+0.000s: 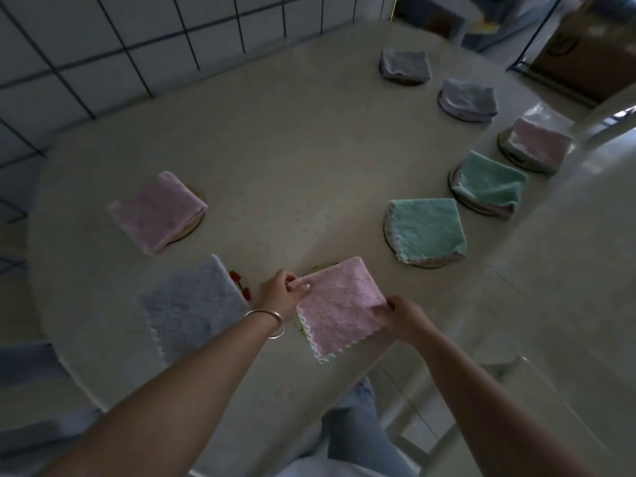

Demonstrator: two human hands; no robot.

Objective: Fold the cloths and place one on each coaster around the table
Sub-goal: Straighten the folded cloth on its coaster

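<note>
Now mid-step: left hand (280,290) and right hand (401,315) each pinching an opposite corner of folded pink cloth (339,306), held just over table (275,149) near edge. Judged best: keep edges aligned, lower flat & centred onto coaster (321,267) barely peeking out behind pink cloth. No containers seen. Left of pink cloth, grey cloth (192,304) lying unfolded. Right & beyond, teal cloth (426,228) w/ others already resting on coasters.

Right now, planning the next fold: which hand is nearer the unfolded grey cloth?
Left. The left hand pinches the pink cloth just right of the grey cloth; the right hand grips the pink cloth's far side.
</note>
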